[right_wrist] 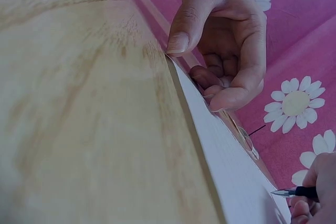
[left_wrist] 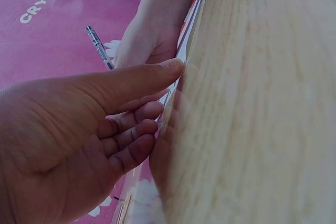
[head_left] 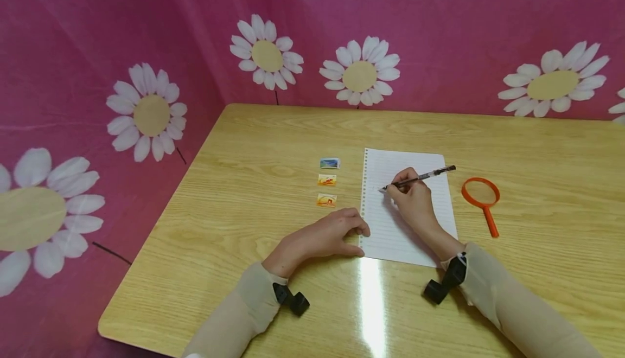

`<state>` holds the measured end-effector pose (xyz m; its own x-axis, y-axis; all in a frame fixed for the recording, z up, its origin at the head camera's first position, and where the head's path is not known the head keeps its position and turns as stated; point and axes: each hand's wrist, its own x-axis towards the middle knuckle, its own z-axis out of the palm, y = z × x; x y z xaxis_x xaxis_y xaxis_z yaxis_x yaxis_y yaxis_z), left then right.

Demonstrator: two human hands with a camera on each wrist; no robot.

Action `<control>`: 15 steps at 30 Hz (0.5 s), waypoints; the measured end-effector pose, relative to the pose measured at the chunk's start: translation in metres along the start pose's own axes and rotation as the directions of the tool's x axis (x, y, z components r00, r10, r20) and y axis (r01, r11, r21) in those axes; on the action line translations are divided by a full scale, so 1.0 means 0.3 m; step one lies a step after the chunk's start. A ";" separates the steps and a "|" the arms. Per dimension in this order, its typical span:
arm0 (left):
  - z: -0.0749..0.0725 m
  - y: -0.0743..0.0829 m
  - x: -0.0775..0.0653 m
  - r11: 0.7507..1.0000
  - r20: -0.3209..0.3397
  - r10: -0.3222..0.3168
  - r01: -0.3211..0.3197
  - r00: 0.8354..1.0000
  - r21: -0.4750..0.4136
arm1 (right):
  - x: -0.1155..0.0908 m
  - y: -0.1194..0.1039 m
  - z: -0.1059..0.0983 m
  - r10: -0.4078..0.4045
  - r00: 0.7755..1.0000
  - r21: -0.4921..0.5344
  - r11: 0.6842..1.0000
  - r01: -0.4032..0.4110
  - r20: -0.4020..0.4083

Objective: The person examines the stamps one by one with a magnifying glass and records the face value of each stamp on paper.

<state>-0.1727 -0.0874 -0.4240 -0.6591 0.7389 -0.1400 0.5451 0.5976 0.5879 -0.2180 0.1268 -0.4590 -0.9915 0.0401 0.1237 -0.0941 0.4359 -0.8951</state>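
My right hand (head_left: 415, 203) pinches a dark gel pen (head_left: 441, 170), its tip at the upper left of a sheet of lined loose-leaf paper (head_left: 395, 241). A faint short mark shows near that tip. At the sheet's lower left edge, punched with holes, rests my left hand (head_left: 332, 234), fingers loosely bent and thumb at the corner. The left wrist view shows this left hand (left_wrist: 68, 135) with its thumb on the edge. In the right wrist view the pen's metal point (right_wrist: 283, 192) meets the paper (right_wrist: 231, 161).
Three small picture stamps lie in a column left of the paper: a blue-green one (head_left: 330, 163), a yellow-orange one (head_left: 327, 180) and another yellow-orange one (head_left: 326, 200). An orange magnifying glass (head_left: 490, 221) lies right of the paper. Pink flowered cloth (head_left: 429, 21) hangs behind the wooden table (head_left: 234, 184).
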 end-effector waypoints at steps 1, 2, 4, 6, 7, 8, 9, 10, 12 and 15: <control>0.001 0.000 0.000 1.000 0.001 -0.002 0.002 1.000 -0.005 | -0.001 0.001 -0.001 0.003 1.000 0.001 1.000 -0.003 0.000; 0.001 0.000 0.000 1.000 0.003 -0.006 0.006 1.000 -0.008 | -0.001 0.000 -0.001 0.007 1.000 0.004 1.000 -0.007 0.001; 0.003 0.000 0.000 1.000 0.005 -0.012 0.012 1.000 -0.012 | -0.003 -0.003 -0.001 0.014 1.000 0.019 1.000 -0.014 0.002; 0.005 -0.001 0.000 1.000 0.006 -0.015 0.015 1.000 -0.017 | -0.010 -0.022 -0.007 0.050 0.999 0.059 0.997 -0.049 -0.007; 0.006 -0.001 0.001 1.000 0.005 -0.014 0.014 1.000 -0.018 | -0.012 -0.025 -0.008 0.061 0.998 0.082 0.995 -0.059 -0.018; 0.006 -0.001 0.001 1.000 0.005 -0.011 0.012 1.000 -0.018 | -0.014 -0.026 -0.010 0.070 0.997 0.098 0.993 -0.068 -0.024; 0.007 -0.001 0.001 1.000 0.004 -0.007 0.007 1.000 -0.017 | -0.015 -0.026 -0.011 0.079 0.996 0.108 0.991 -0.075 -0.032; 0.006 0.000 0.001 1.000 0.004 -0.006 0.006 1.000 -0.016 | -0.014 -0.024 -0.011 0.087 0.995 0.118 0.990 -0.082 -0.041; 0.005 0.001 0.001 1.000 0.005 -0.005 0.005 1.000 -0.013 | -0.007 -0.005 -0.008 0.077 0.995 0.107 0.992 -0.071 -0.058; 0.000 0.003 0.000 1.000 -0.001 0.001 -0.001 1.000 0.000 | 0.002 0.003 -0.006 0.045 0.996 0.062 0.997 -0.040 -0.077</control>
<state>-0.1721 -0.0868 -0.4234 -0.6591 0.7390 -0.1391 0.5457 0.5973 0.5877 -0.2184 0.1289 -0.4590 -0.9848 0.1290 0.1165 -0.0599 0.3773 -0.9241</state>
